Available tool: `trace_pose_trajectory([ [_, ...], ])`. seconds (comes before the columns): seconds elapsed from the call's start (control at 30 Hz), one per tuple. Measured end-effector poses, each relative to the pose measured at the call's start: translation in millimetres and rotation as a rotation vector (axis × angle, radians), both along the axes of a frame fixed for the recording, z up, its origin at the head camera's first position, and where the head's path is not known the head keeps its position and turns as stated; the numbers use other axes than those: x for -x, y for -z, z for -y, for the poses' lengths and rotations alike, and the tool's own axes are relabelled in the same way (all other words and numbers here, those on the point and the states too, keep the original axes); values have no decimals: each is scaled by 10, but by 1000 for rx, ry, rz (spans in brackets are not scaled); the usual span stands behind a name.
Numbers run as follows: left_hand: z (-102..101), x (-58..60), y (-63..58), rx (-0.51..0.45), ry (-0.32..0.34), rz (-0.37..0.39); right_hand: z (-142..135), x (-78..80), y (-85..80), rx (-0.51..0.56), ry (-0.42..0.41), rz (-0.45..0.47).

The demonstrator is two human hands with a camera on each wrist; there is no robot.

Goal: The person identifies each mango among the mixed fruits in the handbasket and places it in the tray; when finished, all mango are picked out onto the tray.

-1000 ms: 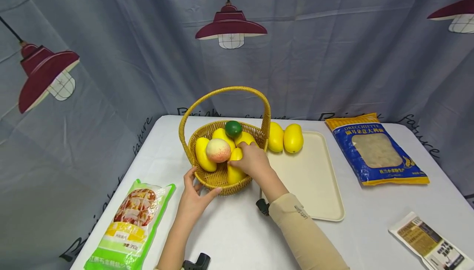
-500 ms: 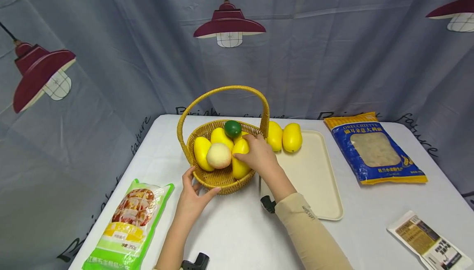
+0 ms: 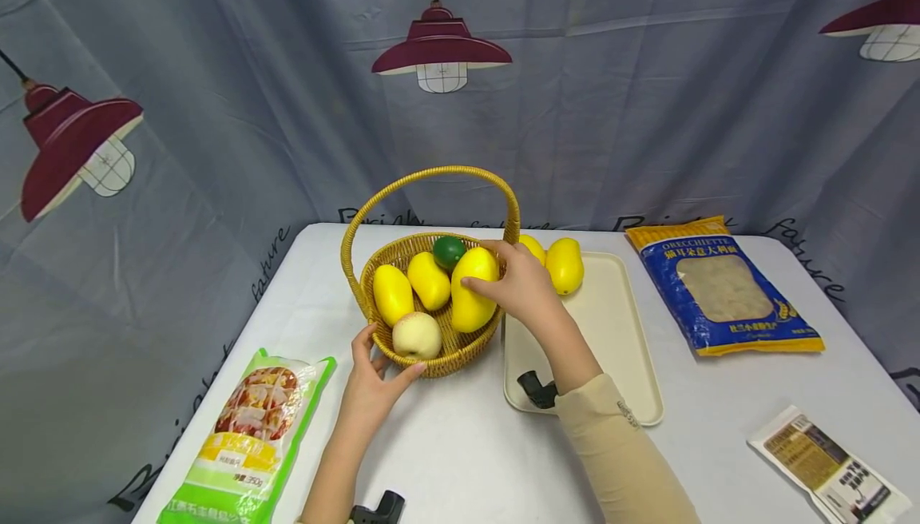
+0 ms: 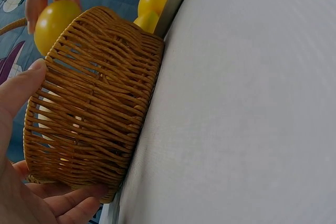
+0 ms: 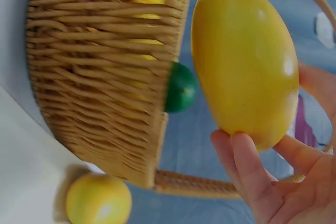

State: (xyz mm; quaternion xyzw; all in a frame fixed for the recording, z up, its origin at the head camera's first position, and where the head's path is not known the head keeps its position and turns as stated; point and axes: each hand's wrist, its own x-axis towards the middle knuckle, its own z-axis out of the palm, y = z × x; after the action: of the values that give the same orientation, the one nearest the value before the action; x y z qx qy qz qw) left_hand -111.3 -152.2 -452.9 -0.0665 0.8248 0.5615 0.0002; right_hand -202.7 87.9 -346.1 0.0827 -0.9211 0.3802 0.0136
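Note:
In the head view my right hand (image 3: 528,284) grips a yellow mango (image 3: 474,288) at the right side of the wicker basket (image 3: 463,356). The right wrist view puts this mango (image 5: 244,61) above the basket's rim, held between thumb and fingers. My left hand (image 3: 377,388) holds the basket's front left side; its thumb and fingers spread along the wall in the left wrist view. Inside the basket lie a pale peach (image 3: 417,336) at the front, two more mangoes (image 3: 392,294) and a dark green fruit (image 3: 449,252) at the back.
A cream tray (image 3: 611,348) stands right of the basket, with two yellow mangoes (image 3: 565,266) at its far end. A blue pasta bag (image 3: 726,288) and a small packet (image 3: 830,464) lie farther right. At the left is a green food bag (image 3: 247,436).
The mango in my right hand has risen out from among the others and moved slightly right. The peach has rolled to the basket's front. My left hand stays on the basket.

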Motion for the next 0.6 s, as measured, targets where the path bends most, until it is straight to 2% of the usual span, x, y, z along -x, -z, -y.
trace_pose_trajectory([
  [0.17,-6,4,4,-3,-3,5,-185,-70,-130,40,1,-17],
  [0.3,-10,0,2,0,-2,2,-426,-108,-201,127,-16,-11],
  [0.43,-9,-2,0,-1,2,0,-747,-112,-223,196,-6,23],
  [0.6,5,-6,2,8,1,3,-1186,-55,-192,183,40,35],
])
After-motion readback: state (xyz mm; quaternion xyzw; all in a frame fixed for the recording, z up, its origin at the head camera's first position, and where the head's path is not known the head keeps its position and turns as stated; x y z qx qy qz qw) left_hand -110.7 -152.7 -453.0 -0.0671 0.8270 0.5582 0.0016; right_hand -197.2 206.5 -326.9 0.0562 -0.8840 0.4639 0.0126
